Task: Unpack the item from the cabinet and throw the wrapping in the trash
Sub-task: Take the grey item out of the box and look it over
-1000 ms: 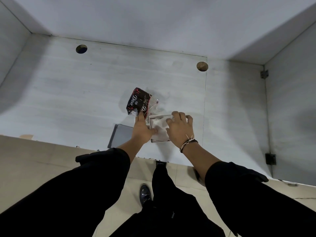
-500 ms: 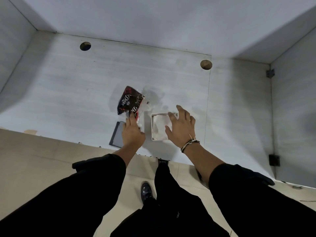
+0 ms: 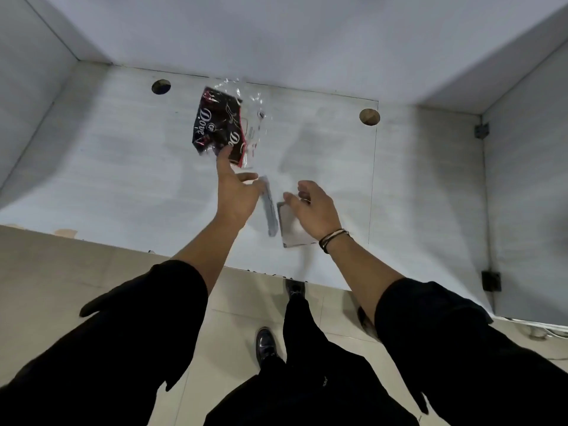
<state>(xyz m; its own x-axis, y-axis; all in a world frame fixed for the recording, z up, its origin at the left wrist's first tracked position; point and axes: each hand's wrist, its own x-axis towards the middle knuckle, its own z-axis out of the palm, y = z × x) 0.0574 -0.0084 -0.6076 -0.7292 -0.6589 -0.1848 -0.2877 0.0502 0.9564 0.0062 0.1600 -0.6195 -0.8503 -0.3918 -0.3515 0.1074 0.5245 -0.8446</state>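
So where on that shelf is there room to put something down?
Two bare patches: the wide left stretch of the shelf, between the left wall and the chocolate bag, and the right end past the round hole. The middle is crowded: the left hand, the right hand and the white box.

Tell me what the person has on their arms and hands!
Both arms wear loose black sleeves pushed up, so the forearms are bare. The left hand has nothing on it. The right hand has thin bracelets, dark and light, round its wrist. No gloves.
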